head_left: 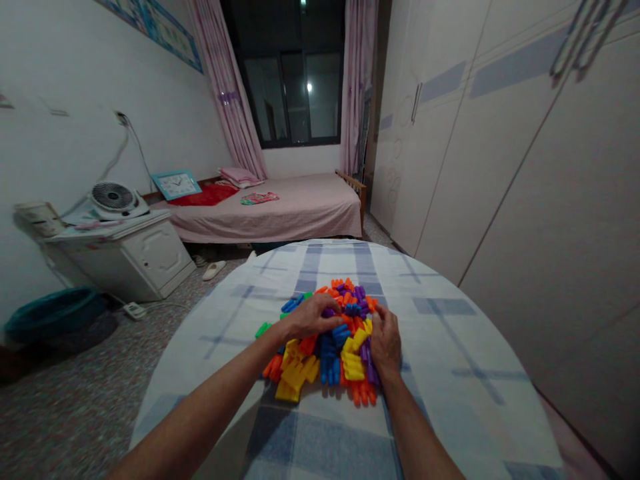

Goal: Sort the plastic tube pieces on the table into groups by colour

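Note:
A heap of plastic hand-shaped pieces in orange, yellow, blue, purple and green lies on the cloth-covered round table (450, 373). From the left, my left hand (311, 316) reaches over the heap, thumb and fingers apart around a purple piece (328, 312); a firm grip on it does not show. My right hand (387, 341) rests against the heap's right side, fingers loosely bent and apart, beside a long purple piece (368, 362). Yellow pieces (353, 365), a dark blue piece (329, 360) and an orange piece (364, 393) lie nearest me. My left hand covers part of the heap.
Beyond the table stands a bed (300, 200) with a pink sheet. A white cabinet (155, 260) with a fan (114, 199) on it is at left, near a teal basin (55, 310). Tall wardrobe doors (500, 167) line the right side.

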The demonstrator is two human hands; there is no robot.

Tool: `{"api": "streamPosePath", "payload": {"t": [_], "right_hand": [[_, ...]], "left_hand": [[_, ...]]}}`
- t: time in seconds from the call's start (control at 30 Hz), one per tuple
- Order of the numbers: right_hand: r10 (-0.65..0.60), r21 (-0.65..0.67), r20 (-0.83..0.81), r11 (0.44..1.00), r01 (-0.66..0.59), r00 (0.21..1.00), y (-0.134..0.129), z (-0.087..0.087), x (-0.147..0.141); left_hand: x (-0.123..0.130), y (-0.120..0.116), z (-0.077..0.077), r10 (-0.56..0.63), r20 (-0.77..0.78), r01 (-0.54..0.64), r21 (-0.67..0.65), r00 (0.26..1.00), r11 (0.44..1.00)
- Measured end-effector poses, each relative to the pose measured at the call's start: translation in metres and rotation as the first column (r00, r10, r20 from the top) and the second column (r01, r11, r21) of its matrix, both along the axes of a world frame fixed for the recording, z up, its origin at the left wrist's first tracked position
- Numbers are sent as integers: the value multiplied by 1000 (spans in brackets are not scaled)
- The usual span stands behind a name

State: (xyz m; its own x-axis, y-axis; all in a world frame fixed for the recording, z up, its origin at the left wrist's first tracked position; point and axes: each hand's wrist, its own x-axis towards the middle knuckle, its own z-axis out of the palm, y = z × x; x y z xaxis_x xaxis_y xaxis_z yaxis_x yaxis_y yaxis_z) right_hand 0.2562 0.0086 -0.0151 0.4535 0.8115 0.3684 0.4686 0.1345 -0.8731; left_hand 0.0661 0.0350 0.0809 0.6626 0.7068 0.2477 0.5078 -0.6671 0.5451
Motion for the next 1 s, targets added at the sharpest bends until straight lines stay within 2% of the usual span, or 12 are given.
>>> {"api": "streamPosePath", "payload": {"t": [0.1,0.2,0.27,0.33,0.4,0.43,0.47,0.53,0.63,0.77,0.9,1.0], "right_hand": [[6,3,8,1000,-6,1000,-1,-1,0],[5,17,18,1000,-6,1000,-1,0,0],[1,20,28,1000,-2,1000,0,0,0],[-7,14,41,1000,7,999,1,0,0],[-13,4,58,1000,13,998,2,-1,0],[-7,-7,68,1000,8,998,3,-1,0],[10,-22,77,1000,-8,997,3,-2,0],[76,-50,94,996,-71,993,3,-2,0],[187,-71,96,981,-181,978,1,-1,-2],[313,-44,90,950,-310,946,-8,5,-13],[478,-75,92,878,-473,873,-17,12,-24],[399,7,159,914,-405,903,-9,13,-20]], "left_hand": [[-9,-43,-8,-20,-5,20,181,1000,983],[-27,-69,-23,169,101,-192,303,980,933],[-44,-75,-37,358,201,-408,340,912,847],[-62,-72,-53,548,278,-613,317,789,723],[-78,-67,-71,700,295,-759,236,651,607],[-84,-64,-79,749,275,-798,187,602,573],[-89,-62,-86,775,242,-812,140,584,567],[-94,-59,-96,776,181,-794,56,604,605],[-93,-58,-99,738,171,-747,-12,653,664],[-91,-58,-95,734,197,-745,-24,650,667],[-91,-57,-96,734,214,-750,-6,645,661],[-91,-56,-97,725,227,-746,10,650,665]]}}
